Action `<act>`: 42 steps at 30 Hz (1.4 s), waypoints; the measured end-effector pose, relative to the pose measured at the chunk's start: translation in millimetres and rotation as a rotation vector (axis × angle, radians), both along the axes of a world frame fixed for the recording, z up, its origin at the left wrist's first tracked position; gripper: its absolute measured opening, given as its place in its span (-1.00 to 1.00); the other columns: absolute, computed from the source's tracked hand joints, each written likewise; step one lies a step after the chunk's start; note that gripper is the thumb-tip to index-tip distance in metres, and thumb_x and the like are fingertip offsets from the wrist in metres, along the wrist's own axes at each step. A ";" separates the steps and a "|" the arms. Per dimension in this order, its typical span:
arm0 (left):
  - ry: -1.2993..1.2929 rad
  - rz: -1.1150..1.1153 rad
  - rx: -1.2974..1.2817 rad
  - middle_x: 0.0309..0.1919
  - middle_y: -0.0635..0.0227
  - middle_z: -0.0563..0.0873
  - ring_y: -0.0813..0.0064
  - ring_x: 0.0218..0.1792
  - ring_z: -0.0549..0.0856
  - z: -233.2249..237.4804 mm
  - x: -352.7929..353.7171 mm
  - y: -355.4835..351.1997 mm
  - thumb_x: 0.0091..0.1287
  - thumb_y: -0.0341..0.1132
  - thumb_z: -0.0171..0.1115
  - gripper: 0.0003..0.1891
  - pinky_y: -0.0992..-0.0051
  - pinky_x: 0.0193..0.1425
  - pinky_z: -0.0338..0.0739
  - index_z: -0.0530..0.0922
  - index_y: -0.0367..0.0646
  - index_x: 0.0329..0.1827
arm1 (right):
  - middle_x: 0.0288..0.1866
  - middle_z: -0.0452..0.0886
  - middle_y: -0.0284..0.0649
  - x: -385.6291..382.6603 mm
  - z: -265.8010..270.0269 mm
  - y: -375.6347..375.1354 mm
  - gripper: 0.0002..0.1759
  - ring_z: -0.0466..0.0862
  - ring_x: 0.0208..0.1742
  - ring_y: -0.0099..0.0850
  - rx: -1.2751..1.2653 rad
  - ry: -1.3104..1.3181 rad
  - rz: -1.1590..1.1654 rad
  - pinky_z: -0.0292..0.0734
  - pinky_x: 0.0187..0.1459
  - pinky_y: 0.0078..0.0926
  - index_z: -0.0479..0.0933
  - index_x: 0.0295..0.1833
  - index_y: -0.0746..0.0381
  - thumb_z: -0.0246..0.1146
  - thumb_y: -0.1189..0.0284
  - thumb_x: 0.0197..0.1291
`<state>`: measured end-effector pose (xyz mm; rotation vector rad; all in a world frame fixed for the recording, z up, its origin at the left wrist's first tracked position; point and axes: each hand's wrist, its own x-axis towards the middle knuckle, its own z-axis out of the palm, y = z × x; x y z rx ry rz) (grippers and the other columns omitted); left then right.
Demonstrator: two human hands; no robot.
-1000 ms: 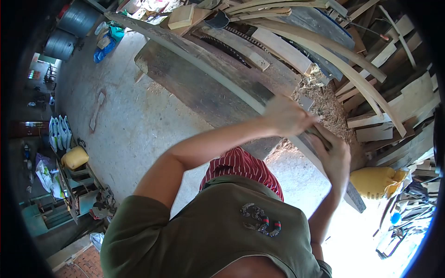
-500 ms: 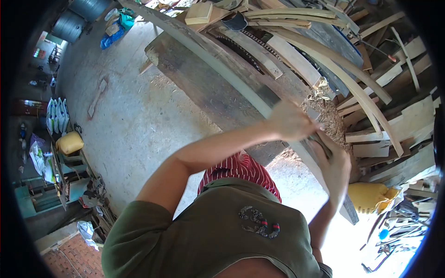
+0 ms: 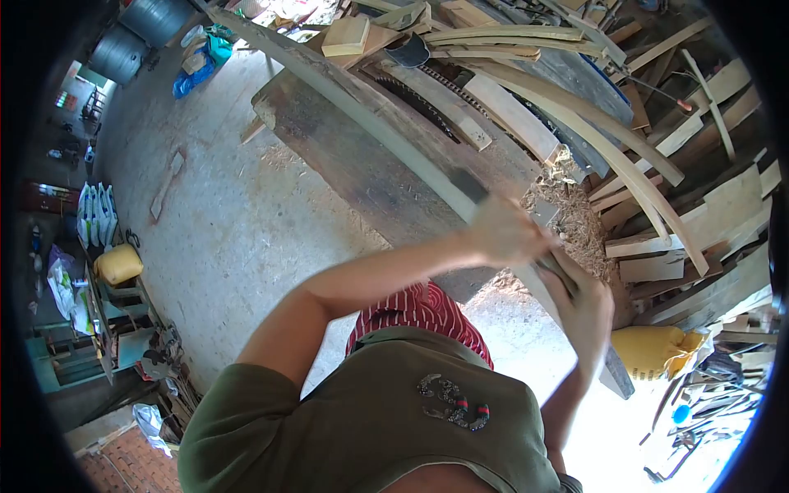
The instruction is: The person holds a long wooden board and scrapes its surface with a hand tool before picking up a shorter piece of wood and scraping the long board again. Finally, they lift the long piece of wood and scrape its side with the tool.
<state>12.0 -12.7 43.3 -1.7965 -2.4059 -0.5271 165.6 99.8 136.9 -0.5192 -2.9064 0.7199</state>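
Note:
A long pale beam [image 3: 394, 141] runs slantwise across the bench, its near end beside my right forearm. On top of it lies what looks like a long dark wooden hand plane [image 3: 468, 185], its front part showing ahead of my left hand. My left hand [image 3: 511, 232], slightly blurred, is closed over the plane's middle. Behind it my right hand [image 3: 588, 316] grips the rear part, thumb side toward the left hand. The hands nearly touch. The plane's blade and underside are hidden.
The worn wooden bench [image 3: 329, 156] carries a wood block [image 3: 346, 35] and a dark cup-like piece [image 3: 408, 51]. Curly shavings [image 3: 579, 218] pile at its right. Curved wood strips [image 3: 608, 131] and offcuts crowd the right side, with a yellow sack [image 3: 653, 352] below.
Both hands and the plane have shifted slightly down and left in the picture, keeping their hold. The whole view has also shifted a little.

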 end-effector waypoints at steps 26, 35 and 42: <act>0.044 -0.093 0.377 -0.83 0.65 0.37 0.66 -0.80 0.40 -23.6 28.7 14.2 0.62 0.04 -0.10 -0.46 0.50 -0.59 0.36 0.52 0.17 -0.62 | -0.38 0.76 -0.07 33.2 -3.6 11.9 -0.52 0.78 -0.46 -0.26 -0.014 -0.021 0.046 0.64 -0.33 -0.30 0.69 0.23 0.09 0.44 0.18 0.22; -0.025 -0.125 0.167 -0.79 0.65 0.49 0.71 -0.78 0.43 -13.6 67.6 46.4 0.60 0.08 -0.07 -0.51 0.53 -0.60 0.37 0.60 0.15 -0.50 | -0.29 0.78 0.00 56.6 11.4 50.0 -0.51 0.82 -0.36 -0.25 -0.153 -0.048 0.056 0.66 -0.26 -0.29 0.67 0.25 0.18 0.45 0.32 0.20; -0.080 -0.053 0.183 -0.84 0.63 0.39 0.71 -0.79 0.33 -8.7 85.2 61.4 0.59 0.24 -0.14 -0.36 0.51 -0.63 0.35 0.53 0.14 -0.64 | -0.32 0.78 0.03 74.8 5.2 68.6 -0.52 0.76 -0.43 -0.40 -0.216 -0.080 0.048 0.63 -0.35 -0.39 0.65 0.26 0.27 0.42 0.39 0.23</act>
